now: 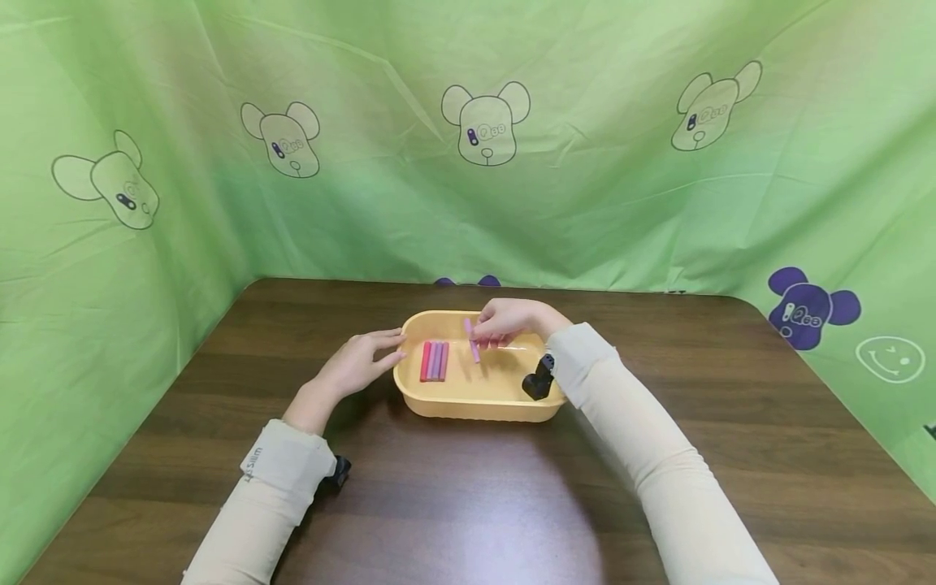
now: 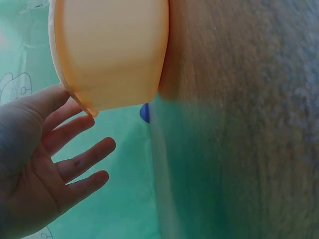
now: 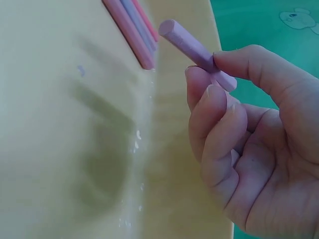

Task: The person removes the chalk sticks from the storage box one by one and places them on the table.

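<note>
A yellow oblong plastic basin (image 1: 478, 409) stands on the table. My right hand (image 1: 508, 319) is over it and pinches a light purple chalk stick (image 1: 472, 341) between thumb and fingers. The right wrist view shows this stick tilted, raised off the basin floor, with the other fingers curled below. Several pink, red and purple sticks (image 1: 435, 361) lie side by side in the basin's left part. My left hand (image 1: 356, 361) is at the basin's left end, its thumb and fingertips touching the rim (image 2: 64, 74), the other fingers spread and fairly straight.
Small pale crumbs (image 3: 138, 134) lie along the basin's inner edge. A dark wooden table (image 1: 468, 487) extends around the basin. Behind it hangs a green cloth (image 1: 366, 227) printed with bear heads. A black wrist camera (image 1: 537, 383) hangs over the basin's right end.
</note>
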`<state>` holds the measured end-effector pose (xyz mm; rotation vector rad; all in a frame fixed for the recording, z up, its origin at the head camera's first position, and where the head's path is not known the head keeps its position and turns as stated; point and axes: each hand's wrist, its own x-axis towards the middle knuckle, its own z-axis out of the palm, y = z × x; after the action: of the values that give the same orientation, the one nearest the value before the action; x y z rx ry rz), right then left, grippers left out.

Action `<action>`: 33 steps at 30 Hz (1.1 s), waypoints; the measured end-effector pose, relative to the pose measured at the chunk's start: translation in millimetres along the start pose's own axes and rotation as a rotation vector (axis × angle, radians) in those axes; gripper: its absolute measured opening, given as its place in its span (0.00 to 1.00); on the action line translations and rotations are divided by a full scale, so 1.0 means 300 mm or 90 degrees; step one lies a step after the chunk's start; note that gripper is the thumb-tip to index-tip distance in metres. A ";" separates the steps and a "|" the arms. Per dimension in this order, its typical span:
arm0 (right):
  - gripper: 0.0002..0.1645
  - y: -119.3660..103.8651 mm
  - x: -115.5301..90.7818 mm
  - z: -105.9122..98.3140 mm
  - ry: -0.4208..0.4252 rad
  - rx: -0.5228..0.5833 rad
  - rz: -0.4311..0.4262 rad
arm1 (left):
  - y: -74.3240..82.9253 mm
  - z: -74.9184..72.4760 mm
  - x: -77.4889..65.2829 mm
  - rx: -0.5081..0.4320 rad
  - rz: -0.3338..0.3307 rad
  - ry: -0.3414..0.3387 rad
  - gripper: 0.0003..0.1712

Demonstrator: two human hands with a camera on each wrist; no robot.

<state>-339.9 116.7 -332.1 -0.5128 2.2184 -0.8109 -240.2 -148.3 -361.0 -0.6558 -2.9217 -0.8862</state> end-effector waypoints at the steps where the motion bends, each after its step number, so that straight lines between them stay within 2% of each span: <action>1: 0.12 0.002 -0.005 -0.003 0.000 0.005 -0.003 | 0.000 0.000 -0.001 0.002 0.002 0.002 0.24; 5: 0.12 0.010 -0.023 -0.015 0.008 0.025 -0.008 | -0.001 -0.001 -0.002 0.008 0.008 0.010 0.24; 14: 0.14 0.017 -0.068 -0.034 0.027 0.012 -0.015 | 0.001 -0.005 -0.006 0.018 0.015 0.017 0.24; 21: 0.15 0.026 -0.096 -0.045 0.022 0.023 -0.033 | -0.001 -0.004 -0.007 0.028 0.021 0.023 0.24; 33: 0.16 0.050 -0.139 -0.051 0.035 0.042 -0.028 | -0.001 -0.003 -0.005 0.029 0.020 0.024 0.23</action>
<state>-325.0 157.2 -313.5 -0.5140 2.2301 -0.9275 -239.1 -149.4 -360.5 -0.6722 -2.8803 -0.8171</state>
